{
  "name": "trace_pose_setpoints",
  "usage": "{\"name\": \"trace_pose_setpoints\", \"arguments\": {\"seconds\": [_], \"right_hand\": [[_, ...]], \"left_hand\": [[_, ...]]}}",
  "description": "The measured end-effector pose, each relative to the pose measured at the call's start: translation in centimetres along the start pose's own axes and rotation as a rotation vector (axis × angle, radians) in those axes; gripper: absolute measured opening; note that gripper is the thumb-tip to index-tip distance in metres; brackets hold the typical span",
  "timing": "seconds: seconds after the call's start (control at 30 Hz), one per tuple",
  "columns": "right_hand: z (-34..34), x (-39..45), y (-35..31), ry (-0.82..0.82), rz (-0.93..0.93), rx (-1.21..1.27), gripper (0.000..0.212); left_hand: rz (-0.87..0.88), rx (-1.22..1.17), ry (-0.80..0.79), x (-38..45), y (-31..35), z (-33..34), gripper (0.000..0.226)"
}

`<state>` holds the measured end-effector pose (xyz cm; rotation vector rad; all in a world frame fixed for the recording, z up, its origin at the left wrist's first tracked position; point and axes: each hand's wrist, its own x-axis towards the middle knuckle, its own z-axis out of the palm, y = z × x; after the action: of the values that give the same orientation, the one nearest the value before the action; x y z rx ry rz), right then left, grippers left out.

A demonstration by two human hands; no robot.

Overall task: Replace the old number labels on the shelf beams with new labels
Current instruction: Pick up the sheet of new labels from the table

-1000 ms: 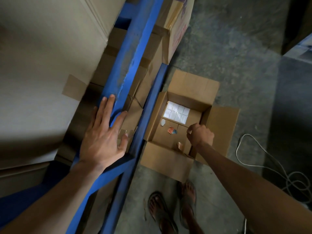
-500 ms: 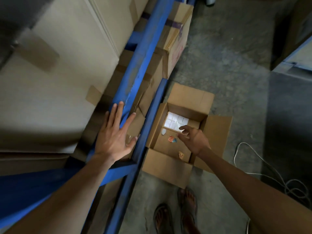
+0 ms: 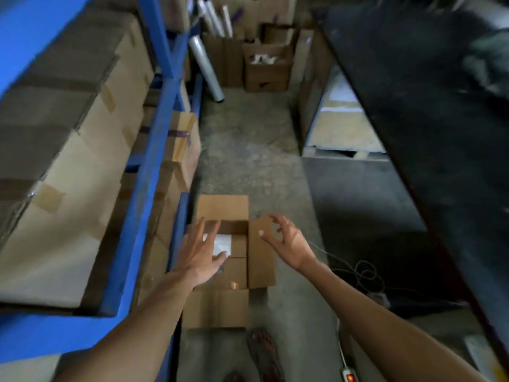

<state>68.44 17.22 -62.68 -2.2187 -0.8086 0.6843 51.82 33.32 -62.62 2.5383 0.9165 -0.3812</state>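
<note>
Head view, left side first: a blue shelf beam runs from the near lower left away toward the top of the frame, its long axis following the aisle; no number label can be made out on it. Behind the beam sit taped cardboard cartons, packed side by side on the shelf, with more cartons on the level below. Just right of the rack, on the grey concrete floor, stands an open cardboard box with its flaps spread outward. Inside it, toward the far end, lies a white stack of labels, too blurred to read; which way they face cannot be told.

The left hand hovers over the box with fingers straight and spread, holding nothing. The right hand hangs above the box's right flap, fingers loosely curved and apart, also holding nothing; the two hands are apart from each other.

Below the box, a foot in a sandal stands on the floor. Farther down the aisle, rolls of clear film lean against more open boxes. To the right a thin cable coils on the floor, and a dark, blurred shelf fills the right edge
</note>
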Motion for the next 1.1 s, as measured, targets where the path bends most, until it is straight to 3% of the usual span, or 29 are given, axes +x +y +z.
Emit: {"name": "trace_pose_setpoints", "arguments": {"seconds": [0.17, 0.37, 0.67, 0.93, 1.0, 1.1], "right_hand": [[-8.6, -7.8, 2.4, 0.262, 0.054, 0.087, 0.055], [-16.1, -17.9, 7.2, 0.534, 0.213, 0.183, 0.051], [-23.9, -33.3, 18.7, 0.881, 0.516, 0.261, 0.042], [-25.2, -45.7, 29.0, 1.163, 0.901, 0.236, 0.031], [-25.0, -48.5, 30.8, 1.187, 1.026, 0.215, 0.033], [-24.4, -52.1, 33.0, 1.066, 1.238, 0.207, 0.044]], "left_hand": [[0.183, -0.064, -0.072, -1.0, 10.6, -2.5, 0.068], [0.448, -0.088, -0.212, -2.8, 22.7, -0.2, 0.060], [0.777, 0.014, -0.394, -10.3, 42.5, 9.3, 0.061], [0.966, 0.142, -0.575, -18.9, 52.4, 19.4, 0.055], [0.972, 0.165, -0.613, -20.6, 54.0, 21.4, 0.056], [0.994, 0.187, -0.633, -22.9, 56.2, 24.2, 0.056]]}}
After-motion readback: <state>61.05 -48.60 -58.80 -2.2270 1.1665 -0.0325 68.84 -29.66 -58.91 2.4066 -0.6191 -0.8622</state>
